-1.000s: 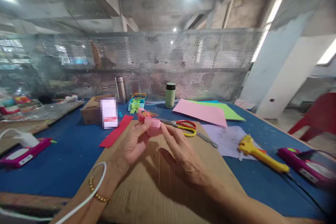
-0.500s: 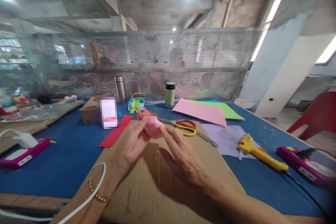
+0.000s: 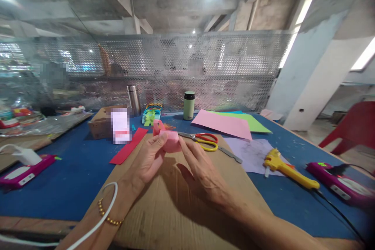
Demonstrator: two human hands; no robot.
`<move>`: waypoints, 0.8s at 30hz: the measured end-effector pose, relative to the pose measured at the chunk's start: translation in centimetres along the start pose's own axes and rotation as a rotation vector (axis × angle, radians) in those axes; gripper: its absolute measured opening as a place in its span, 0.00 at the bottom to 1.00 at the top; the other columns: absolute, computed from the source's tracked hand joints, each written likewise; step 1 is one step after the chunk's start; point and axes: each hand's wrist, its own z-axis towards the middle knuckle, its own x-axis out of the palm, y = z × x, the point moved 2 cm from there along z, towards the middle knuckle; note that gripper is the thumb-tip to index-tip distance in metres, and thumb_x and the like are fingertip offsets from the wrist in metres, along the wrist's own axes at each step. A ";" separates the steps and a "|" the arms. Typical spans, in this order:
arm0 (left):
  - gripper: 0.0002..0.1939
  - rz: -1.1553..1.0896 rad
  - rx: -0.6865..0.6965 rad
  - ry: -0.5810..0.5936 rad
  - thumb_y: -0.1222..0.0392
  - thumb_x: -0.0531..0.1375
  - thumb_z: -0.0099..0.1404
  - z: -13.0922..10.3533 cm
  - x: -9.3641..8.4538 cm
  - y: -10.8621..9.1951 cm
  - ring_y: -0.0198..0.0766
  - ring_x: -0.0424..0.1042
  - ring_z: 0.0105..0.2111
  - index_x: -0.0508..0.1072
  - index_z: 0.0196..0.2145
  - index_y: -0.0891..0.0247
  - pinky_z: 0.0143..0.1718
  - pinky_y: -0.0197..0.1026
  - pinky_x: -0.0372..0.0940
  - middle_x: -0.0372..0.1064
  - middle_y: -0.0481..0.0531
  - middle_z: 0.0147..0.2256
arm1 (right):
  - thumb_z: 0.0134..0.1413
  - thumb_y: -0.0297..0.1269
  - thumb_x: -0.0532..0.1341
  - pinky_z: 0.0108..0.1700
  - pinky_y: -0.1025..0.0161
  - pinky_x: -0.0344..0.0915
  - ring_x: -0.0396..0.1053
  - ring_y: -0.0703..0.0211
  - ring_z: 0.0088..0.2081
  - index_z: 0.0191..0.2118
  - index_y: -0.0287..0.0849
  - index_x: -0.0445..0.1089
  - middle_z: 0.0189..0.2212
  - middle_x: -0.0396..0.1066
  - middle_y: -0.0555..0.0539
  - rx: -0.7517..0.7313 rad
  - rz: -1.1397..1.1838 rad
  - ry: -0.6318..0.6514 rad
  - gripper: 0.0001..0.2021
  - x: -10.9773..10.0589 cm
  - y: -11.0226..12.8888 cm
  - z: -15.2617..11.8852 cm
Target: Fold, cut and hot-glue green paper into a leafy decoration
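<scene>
A folded pink paper piece is raised over the brown cardboard. My left hand pinches its left side between thumb and fingers. The fingertips of my right hand touch its right edge, with the fingers extended and the thumb apart below. Behind the paper, a pink loop shows. Scissors with red and yellow handles lie just beyond my right hand. A red paper strip rests to the left.
A yellow glue gun lies on purple paper at right. Pink paper, a green bottle, a steel flask and a cardboard box stand or lie farther back. Magenta power strips flank the work area.
The pink paper piece has turned slightly, and its lower outline looks flatter. Both hands keep nearly the same place, while the whole view has shifted a little.
</scene>
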 end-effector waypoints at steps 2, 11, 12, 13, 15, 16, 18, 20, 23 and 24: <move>0.07 0.026 -0.003 0.006 0.64 0.73 0.57 0.0 -0.1 0.0 0.34 0.75 0.37 0.83 0.35 0.64 0.46 0.35 0.69 0.80 0.52 0.36 | 0.62 0.24 0.59 0.57 0.39 0.68 0.62 0.40 0.59 0.73 0.38 0.41 0.59 0.63 0.32 0.000 -0.010 -0.004 0.39 0.0 0.0 0.0; 0.08 0.143 0.013 0.006 0.59 0.71 0.59 0.0 -0.3 0.1 0.39 0.76 0.39 0.83 0.36 0.65 0.47 0.41 0.69 0.80 0.55 0.35 | 0.62 0.24 0.59 0.56 0.39 0.69 0.63 0.40 0.58 0.72 0.39 0.43 0.58 0.64 0.32 -0.010 -0.013 -0.007 0.37 -0.2 0.1 0.2; 0.08 0.155 0.015 -0.001 0.59 0.71 0.59 -0.1 -0.3 0.0 0.39 0.76 0.39 0.83 0.36 0.65 0.47 0.41 0.69 0.80 0.55 0.35 | 0.62 0.24 0.59 0.56 0.39 0.69 0.63 0.40 0.58 0.72 0.39 0.43 0.59 0.63 0.32 -0.007 -0.009 -0.006 0.37 -0.2 0.1 0.2; 0.08 0.168 0.014 -0.004 0.59 0.71 0.58 -0.1 -0.3 0.0 0.40 0.76 0.39 0.83 0.35 0.65 0.46 0.40 0.69 0.80 0.56 0.35 | 0.62 0.24 0.59 0.56 0.39 0.69 0.63 0.39 0.58 0.72 0.39 0.43 0.59 0.63 0.32 -0.002 -0.006 -0.005 0.37 -0.2 0.1 0.2; 0.10 0.185 0.008 0.002 0.57 0.72 0.57 -0.2 -0.2 -0.1 0.41 0.76 0.39 0.83 0.35 0.66 0.45 0.40 0.68 0.80 0.57 0.35 | 0.62 0.24 0.58 0.56 0.38 0.69 0.63 0.39 0.59 0.72 0.41 0.42 0.59 0.63 0.32 0.008 0.001 -0.007 0.37 -0.1 0.1 0.2; 0.11 0.188 0.002 0.008 0.56 0.72 0.57 -0.2 -0.1 -0.1 0.41 0.76 0.39 0.83 0.35 0.67 0.45 0.40 0.68 0.80 0.58 0.35 | 0.62 0.24 0.58 0.56 0.38 0.69 0.63 0.39 0.59 0.73 0.41 0.42 0.59 0.63 0.32 0.010 0.005 -0.007 0.38 -0.1 0.1 0.2; 0.14 0.191 -0.019 0.015 0.56 0.73 0.55 -0.3 0.0 -0.2 0.41 0.76 0.39 0.83 0.36 0.68 0.44 0.40 0.68 0.80 0.58 0.35 | 0.62 0.24 0.59 0.55 0.39 0.70 0.63 0.39 0.59 0.73 0.41 0.42 0.59 0.63 0.32 0.008 0.010 0.000 0.38 -0.1 0.0 0.2; 0.15 0.191 -0.031 0.000 0.57 0.74 0.53 -0.3 0.1 -0.3 0.41 0.76 0.39 0.83 0.36 0.68 0.45 0.40 0.68 0.80 0.57 0.35 | 0.62 0.24 0.59 0.56 0.40 0.70 0.63 0.40 0.58 0.72 0.40 0.44 0.59 0.64 0.33 0.001 0.005 -0.003 0.37 -0.2 -0.2 0.4; 0.13 0.151 -0.003 -0.046 0.59 0.75 0.53 -0.1 0.0 -0.6 0.38 0.75 0.39 0.83 0.35 0.67 0.47 0.38 0.67 0.80 0.55 0.36 | 0.63 0.25 0.58 0.55 0.41 0.70 0.65 0.41 0.57 0.70 0.41 0.49 0.58 0.65 0.34 0.001 -0.036 -0.066 0.32 -0.7 -0.6 0.6; 0.12 0.130 0.007 -0.060 0.59 0.74 0.53 0.0 0.0 -0.8 0.37 0.75 0.38 0.83 0.35 0.67 0.47 0.37 0.67 0.80 0.54 0.37 | 0.64 0.25 0.57 0.54 0.41 0.71 0.65 0.42 0.55 0.69 0.41 0.51 0.57 0.66 0.34 0.002 -0.053 -0.094 0.30 -0.9 -0.7 0.6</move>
